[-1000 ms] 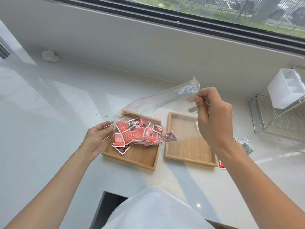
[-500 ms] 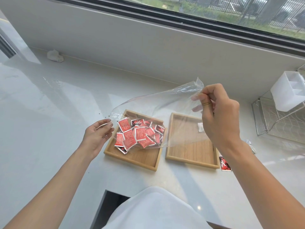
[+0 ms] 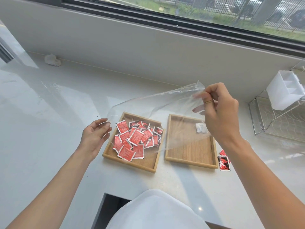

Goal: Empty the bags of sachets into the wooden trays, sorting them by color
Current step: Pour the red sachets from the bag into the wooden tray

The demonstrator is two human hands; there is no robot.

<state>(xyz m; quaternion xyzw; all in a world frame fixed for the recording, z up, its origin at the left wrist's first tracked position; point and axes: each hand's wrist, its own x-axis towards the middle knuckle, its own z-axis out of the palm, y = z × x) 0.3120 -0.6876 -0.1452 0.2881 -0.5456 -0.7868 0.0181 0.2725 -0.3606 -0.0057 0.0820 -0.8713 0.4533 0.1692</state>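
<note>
Two wooden trays sit side by side on the white counter. The left tray (image 3: 110, 156) holds a pile of several red sachets (image 3: 134, 138). The right tray (image 3: 189, 160) holds one small white sachet (image 3: 200, 128). A clear plastic bag (image 3: 158, 103) stretches above both trays, with no sachets visible inside. My right hand (image 3: 217, 109) pinches its upper right corner, lifted above the right tray. My left hand (image 3: 95, 134) is beside the left tray's left edge, fingers spread at the bag's lower open end.
Two red sachets (image 3: 224, 161) lie on the counter right of the right tray. A wire rack (image 3: 264, 123) with a white plastic container (image 3: 285, 91) stands at the far right. A crumpled white tissue (image 3: 52, 60) lies at the back left. The counter has a cutout near me.
The red sachets slid out of the bag and now lie in the left tray. My right hand lifted the bag's corner slightly; my left hand loosened at the bag's mouth.
</note>
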